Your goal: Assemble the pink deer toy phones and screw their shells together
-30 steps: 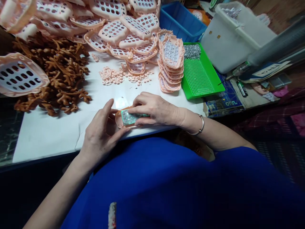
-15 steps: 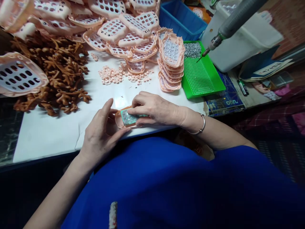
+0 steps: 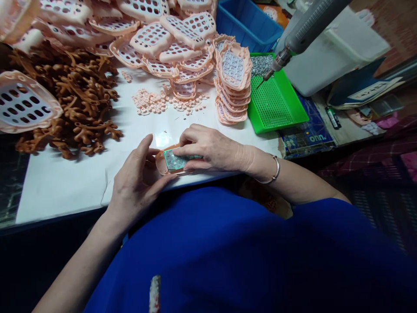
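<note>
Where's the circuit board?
Head view, left of centre: the circuit board sits in the peach shell, partly under the right hand; left hand at the shell's left end.

driver (image 3: 304, 30) obstructs tray (image 3: 273, 104); tabletop (image 3: 65, 182) open left of left hand (image 3: 132, 174).

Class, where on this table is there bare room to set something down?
Bare: the white tabletop between the brown parts, left hand and near edge; also, barring dark specks, between the small pink rings and right hand. Crowded: the far side, heaped with pink shells.

circuit board (image 3: 172, 163): green | shell (image 3: 161, 165): peach | tray (image 3: 280, 100): green, gridded | branching parts (image 3: 76, 104): brown | garment (image 3: 234, 243): blue
</note>
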`<state>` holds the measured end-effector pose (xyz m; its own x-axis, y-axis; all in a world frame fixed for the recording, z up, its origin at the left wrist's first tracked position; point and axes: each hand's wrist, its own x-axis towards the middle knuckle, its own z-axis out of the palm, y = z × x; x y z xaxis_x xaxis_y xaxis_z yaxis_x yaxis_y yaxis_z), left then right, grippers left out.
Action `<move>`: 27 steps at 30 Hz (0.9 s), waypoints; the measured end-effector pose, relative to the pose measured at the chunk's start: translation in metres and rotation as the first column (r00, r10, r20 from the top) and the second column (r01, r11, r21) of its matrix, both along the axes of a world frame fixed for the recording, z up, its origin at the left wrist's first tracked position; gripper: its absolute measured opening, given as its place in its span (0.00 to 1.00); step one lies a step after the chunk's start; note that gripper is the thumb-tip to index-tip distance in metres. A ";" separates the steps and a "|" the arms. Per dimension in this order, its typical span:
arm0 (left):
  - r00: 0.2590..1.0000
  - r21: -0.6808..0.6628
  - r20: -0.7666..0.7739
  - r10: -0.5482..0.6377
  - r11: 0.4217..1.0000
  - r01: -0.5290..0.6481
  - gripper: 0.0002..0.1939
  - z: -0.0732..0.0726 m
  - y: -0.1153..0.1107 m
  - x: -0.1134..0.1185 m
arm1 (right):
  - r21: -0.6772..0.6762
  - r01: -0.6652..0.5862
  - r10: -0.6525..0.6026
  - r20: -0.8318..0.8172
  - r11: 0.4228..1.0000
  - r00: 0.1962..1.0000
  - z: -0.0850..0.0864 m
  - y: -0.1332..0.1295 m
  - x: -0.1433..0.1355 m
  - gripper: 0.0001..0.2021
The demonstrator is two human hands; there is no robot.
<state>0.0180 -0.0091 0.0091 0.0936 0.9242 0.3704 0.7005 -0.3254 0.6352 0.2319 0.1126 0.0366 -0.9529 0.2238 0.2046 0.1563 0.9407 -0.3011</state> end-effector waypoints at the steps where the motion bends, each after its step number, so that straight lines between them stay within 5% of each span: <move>1: 1.000 -0.001 -0.002 0.000 1.000 0.000 0.41 0.000 0.000 0.000 | 0.001 -0.003 0.003 -0.016 1.000 1.000 -0.001 0.000 0.000 0.18; 27: 1.000 -0.016 0.024 -0.016 1.000 0.016 0.42 0.000 0.000 -0.001 | 0.007 0.016 -0.016 0.009 1.000 1.000 0.000 -0.002 0.001 0.18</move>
<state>0.0166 -0.0086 0.0090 0.0997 0.9284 0.3579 0.6799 -0.3262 0.6568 0.2325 0.1108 0.0363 -0.9510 0.2377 0.1978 0.1739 0.9401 -0.2933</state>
